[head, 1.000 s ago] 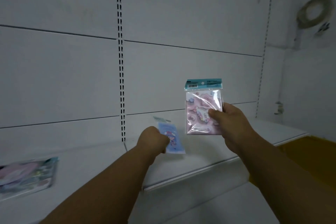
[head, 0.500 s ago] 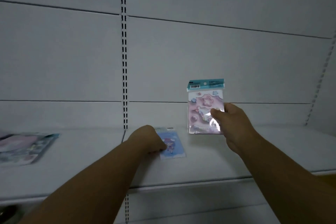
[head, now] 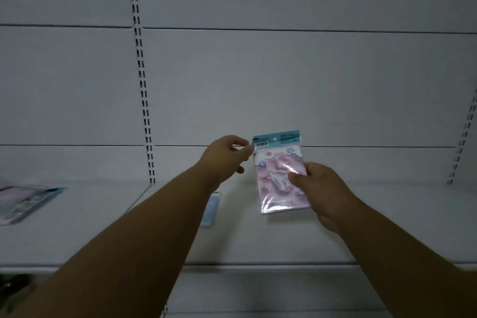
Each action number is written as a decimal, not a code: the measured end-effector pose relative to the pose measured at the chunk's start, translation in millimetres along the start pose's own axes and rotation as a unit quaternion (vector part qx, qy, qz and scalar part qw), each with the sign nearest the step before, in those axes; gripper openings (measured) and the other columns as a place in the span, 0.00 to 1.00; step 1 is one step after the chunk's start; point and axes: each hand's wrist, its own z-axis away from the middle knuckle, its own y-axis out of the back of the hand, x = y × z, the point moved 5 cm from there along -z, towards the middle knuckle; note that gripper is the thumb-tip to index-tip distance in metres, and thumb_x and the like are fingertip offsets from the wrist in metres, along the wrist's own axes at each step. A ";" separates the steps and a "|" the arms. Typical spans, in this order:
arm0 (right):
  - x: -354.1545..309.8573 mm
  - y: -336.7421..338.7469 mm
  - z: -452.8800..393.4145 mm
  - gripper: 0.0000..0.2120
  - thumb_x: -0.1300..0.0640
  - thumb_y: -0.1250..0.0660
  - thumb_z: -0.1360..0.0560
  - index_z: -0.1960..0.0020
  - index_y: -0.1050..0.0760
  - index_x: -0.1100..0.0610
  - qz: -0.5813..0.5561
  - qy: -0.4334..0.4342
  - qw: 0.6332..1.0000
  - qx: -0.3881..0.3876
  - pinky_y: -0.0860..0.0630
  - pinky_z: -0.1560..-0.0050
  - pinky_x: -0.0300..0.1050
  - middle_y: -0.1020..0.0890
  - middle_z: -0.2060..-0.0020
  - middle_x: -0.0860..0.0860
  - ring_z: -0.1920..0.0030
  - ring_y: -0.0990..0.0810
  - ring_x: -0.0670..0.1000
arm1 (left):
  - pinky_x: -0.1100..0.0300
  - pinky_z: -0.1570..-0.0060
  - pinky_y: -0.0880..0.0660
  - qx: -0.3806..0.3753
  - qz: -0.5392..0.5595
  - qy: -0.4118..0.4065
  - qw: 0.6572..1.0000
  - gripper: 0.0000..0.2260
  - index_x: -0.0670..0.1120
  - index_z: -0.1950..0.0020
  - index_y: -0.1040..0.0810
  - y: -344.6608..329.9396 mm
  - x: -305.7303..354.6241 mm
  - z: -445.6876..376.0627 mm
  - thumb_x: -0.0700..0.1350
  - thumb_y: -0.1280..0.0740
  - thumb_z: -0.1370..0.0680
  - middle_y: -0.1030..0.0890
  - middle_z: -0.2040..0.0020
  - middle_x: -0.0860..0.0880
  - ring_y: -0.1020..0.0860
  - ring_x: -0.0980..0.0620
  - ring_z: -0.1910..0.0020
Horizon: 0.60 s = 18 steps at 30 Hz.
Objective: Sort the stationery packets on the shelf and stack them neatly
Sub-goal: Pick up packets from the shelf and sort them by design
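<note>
Right hand [head: 320, 188] grips a glossy pink plastic-wrapped stationery packet with a teal header card [head: 280, 175], held upright above the white metal shelf [head: 361, 227]. Left hand [head: 224, 157] pinches the packet's top-left corner at the header. A small pale-blue packet [head: 213, 208] lies flat on the shelf, mostly hidden by the left forearm. Larger pastel packets [head: 25, 201] lie flat at far left. Slotted upright rail [head: 142, 72] on the back panel.

Single head view, facing the white shelf [head: 335, 235] straight on, near
</note>
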 end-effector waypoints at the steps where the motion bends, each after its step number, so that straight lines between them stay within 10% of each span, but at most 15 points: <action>1: 3.1 7.2 -0.8 0.06 0.62 0.34 0.23 0.50 0.19 0.56 -0.004 -0.012 1.000 -0.011 0.19 0.51 0.52 0.13 0.57 0.54 0.56 0.14 0.56 | 0.67 0.77 0.28 -0.009 0.005 -0.003 1.000 0.06 0.54 0.52 0.21 -11.1 3.1 -4.1 0.54 0.31 0.25 0.16 0.60 0.55 0.18 0.59 0.71; 7: 27.7 40.5 -13.2 0.02 0.61 0.28 0.27 0.56 0.20 0.59 0.060 -0.080 0.995 -0.001 0.18 0.65 0.45 0.13 0.63 0.55 0.63 0.13 0.54 | 0.69 0.79 0.30 0.009 0.020 0.047 0.999 0.06 0.42 0.59 0.21 -64.9 -10.5 -31.0 0.43 0.28 0.26 0.15 0.65 0.49 0.22 0.59 0.79; 18: 50.1 23.2 -42.8 0.18 0.44 0.27 0.31 0.57 0.31 0.54 0.457 -0.082 0.885 0.029 0.36 0.72 0.37 0.28 0.68 0.47 0.68 0.26 0.46 | 0.58 0.55 0.24 -0.016 -0.271 0.019 0.962 0.05 0.50 0.55 0.23 -98.3 -54.3 -60.1 0.45 0.29 0.28 0.18 0.54 0.50 0.23 0.51 0.56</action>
